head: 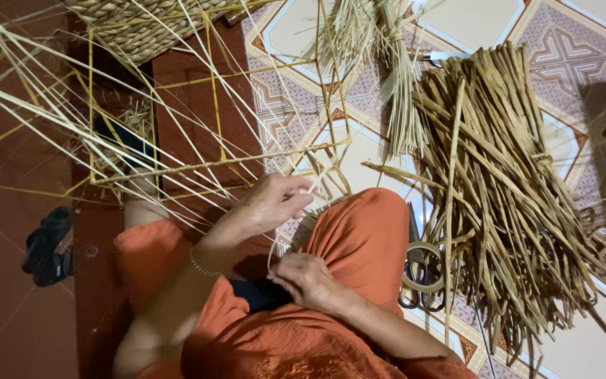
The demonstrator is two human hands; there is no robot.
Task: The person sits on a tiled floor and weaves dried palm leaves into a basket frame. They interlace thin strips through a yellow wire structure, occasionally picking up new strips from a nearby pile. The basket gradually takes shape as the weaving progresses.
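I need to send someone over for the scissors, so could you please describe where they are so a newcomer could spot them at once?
Start at the big heap of dried reed strips spread over the patterned floor tiles. At its near left edge, beside the person's orange-clad knee, lie the scissors. Their dark looped handles and metal blades stand out from the pale straw around them.

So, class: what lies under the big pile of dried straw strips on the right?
Under the pile of dried straw strips lies the patterned tiled floor. Scissors and a tape roll sit at its left edge, beside the knee. Anything beneath the pile's middle is covered.
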